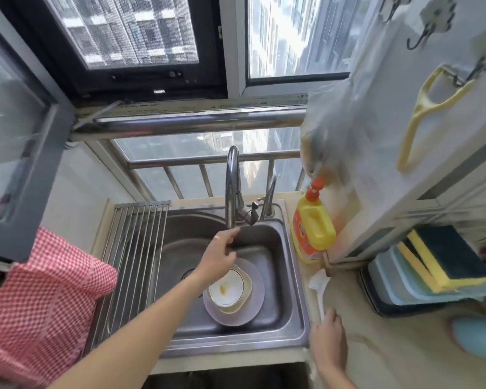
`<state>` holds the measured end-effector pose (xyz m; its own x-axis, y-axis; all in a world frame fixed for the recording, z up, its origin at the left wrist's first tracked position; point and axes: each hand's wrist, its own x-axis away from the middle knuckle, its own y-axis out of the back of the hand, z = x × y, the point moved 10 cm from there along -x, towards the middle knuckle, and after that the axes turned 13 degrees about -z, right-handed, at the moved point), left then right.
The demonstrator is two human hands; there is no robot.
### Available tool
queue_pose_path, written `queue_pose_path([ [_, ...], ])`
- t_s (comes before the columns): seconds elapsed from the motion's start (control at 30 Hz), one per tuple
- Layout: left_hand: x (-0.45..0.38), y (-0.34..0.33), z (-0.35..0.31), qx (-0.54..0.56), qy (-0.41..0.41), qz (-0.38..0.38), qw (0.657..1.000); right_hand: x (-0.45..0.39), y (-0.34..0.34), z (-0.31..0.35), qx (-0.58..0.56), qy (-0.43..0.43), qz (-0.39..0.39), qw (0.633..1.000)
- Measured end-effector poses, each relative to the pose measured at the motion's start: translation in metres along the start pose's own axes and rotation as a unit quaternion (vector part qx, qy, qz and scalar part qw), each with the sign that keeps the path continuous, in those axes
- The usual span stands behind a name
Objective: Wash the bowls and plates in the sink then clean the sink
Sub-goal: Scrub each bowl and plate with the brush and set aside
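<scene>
Left hand (220,249) reached, grip apart, toward the faucet (232,189) at 12 o'clock of the stacked bowl (230,289) and plate (251,300) in the sink (292,276); right hand (327,336) flat on tabletop (376,346); a hard jet could've splashed off the bowl.

The left arm hides part of the plate (253,287); the blue object (480,336) is blurred and edge-cropped.
</scene>
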<state>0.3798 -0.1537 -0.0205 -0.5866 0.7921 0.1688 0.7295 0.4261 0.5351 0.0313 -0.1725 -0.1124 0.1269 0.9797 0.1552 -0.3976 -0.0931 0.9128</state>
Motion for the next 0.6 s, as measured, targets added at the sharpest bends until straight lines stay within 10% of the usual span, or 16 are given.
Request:
queue_pose_path([
  [0.23, -0.059, -0.016, -0.071, -0.032, -0.117, 0.211, 0.97, 0.013, -0.004, 0.075, -0.009, 0.096, -0.024, 0.995],
  [0.6, -0.06, -0.031, -0.066, -0.127, -0.226, 0.259, 0.93, -0.021, -0.058, 0.111, 0.021, 0.134, 0.143, 0.98],
])
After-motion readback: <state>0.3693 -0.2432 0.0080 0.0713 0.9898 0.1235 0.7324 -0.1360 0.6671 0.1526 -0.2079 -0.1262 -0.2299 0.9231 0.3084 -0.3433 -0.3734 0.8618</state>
